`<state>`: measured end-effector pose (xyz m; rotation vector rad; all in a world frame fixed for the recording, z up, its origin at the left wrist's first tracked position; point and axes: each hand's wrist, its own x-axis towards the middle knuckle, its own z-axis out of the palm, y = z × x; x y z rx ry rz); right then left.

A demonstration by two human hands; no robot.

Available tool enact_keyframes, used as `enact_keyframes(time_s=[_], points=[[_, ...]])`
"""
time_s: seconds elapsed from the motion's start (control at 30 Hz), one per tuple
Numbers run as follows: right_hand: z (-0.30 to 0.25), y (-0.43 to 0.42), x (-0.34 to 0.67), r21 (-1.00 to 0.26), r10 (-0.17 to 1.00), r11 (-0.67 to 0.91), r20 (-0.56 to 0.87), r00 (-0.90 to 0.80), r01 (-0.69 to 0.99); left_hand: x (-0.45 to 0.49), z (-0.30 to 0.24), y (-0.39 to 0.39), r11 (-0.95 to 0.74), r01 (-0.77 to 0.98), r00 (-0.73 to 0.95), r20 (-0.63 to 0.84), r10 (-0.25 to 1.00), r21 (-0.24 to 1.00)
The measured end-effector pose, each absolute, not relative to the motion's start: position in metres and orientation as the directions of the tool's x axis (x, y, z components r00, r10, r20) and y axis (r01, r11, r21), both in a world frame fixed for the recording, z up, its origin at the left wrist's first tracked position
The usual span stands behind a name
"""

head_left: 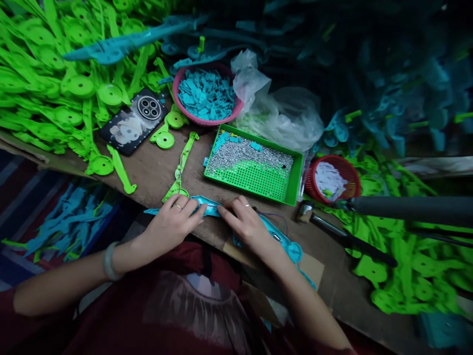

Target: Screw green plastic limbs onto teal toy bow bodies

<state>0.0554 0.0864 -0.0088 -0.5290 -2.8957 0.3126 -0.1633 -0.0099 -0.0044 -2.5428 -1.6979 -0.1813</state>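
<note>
At the near edge of the bench lies a long blue plastic shell (210, 207), its hollow side up, with thin wires in it. My left hand (177, 219) grips it near its pointed left end, fingers bent over the rim. Fingertips of my right hand (246, 222) press on the shell's middle, thumb and fingers close together. Beyond my right wrist, blue plastic with a round end (294, 251) shows, and a loose thin wire loops beside it. A lime-green half shell (186, 158) with a wire along it rests just past my left hand.
A green tray (254, 190) of small metal screws stands ahead, with a pink bowl (177, 106) of blue pieces behind it. To the right are a red basket (314, 185) and a hammer (332, 229). Green parts (79, 86) are heaped left, near a phone (127, 128).
</note>
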Motion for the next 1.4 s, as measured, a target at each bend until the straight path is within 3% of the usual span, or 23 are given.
enact_keyframes(time_s=[0.23,0.37,0.57,0.77,0.9,1.03,1.1,1.2,1.23,1.3,1.33,1.37,1.4], points=[[-0.007,0.087,0.060,-0.207,0.365,0.921,0.160,-0.917,0.330,-0.159,-0.002,0.008,-0.572,0.820,0.561,0.158,0.813,0.030],[-0.008,0.086,0.062,-0.231,0.389,0.907,0.138,-0.911,0.352,-0.160,-0.001,0.011,-0.576,0.816,0.570,0.100,0.816,0.051],[-0.011,0.087,0.060,-0.277,0.453,0.877,0.205,-0.867,0.393,-0.160,0.000,0.007,-0.602,0.798,0.601,0.089,0.794,-0.019],[-0.007,0.082,0.062,-0.123,0.410,0.911,0.148,-0.900,0.394,-0.155,0.004,0.016,-0.561,0.828,0.560,0.058,0.826,0.000],[-0.004,0.083,0.062,-0.111,0.419,0.905,0.071,-0.905,0.410,-0.156,0.006,0.024,-0.582,0.812,0.582,0.024,0.813,0.041],[0.007,0.085,0.056,-0.082,0.352,0.934,0.034,-0.935,0.348,-0.153,0.010,0.027,-0.616,0.788,0.615,-0.051,0.787,-0.009],[0.016,0.085,0.064,-0.017,0.317,0.948,0.092,-0.944,0.317,-0.149,0.012,0.029,-0.617,0.786,0.612,-0.095,0.785,-0.037],[0.030,0.082,0.108,0.125,0.235,0.951,0.293,-0.927,0.281,-0.144,0.012,0.034,-0.620,0.782,0.607,-0.151,0.780,-0.057],[0.034,0.082,0.132,0.162,0.257,0.927,0.379,-0.889,0.337,-0.143,0.011,0.037,-0.631,0.774,0.615,-0.172,0.770,-0.057],[0.044,0.088,0.192,0.137,0.462,0.744,0.602,-0.651,0.654,-0.141,0.008,0.042,-0.647,0.761,0.624,-0.215,0.751,-0.054],[0.049,0.096,0.224,0.051,0.563,0.547,0.716,-0.413,0.835,-0.141,0.006,0.045,-0.652,0.756,0.625,-0.241,0.742,-0.046],[0.054,0.108,0.255,-0.089,0.576,0.282,0.812,-0.095,0.955,-0.141,0.005,0.048,-0.657,0.753,0.626,-0.267,0.732,-0.035],[0.060,0.124,0.283,-0.218,0.568,0.048,0.809,0.153,0.975,-0.140,0.002,0.050,-0.660,0.751,0.627,-0.295,0.721,-0.017]])
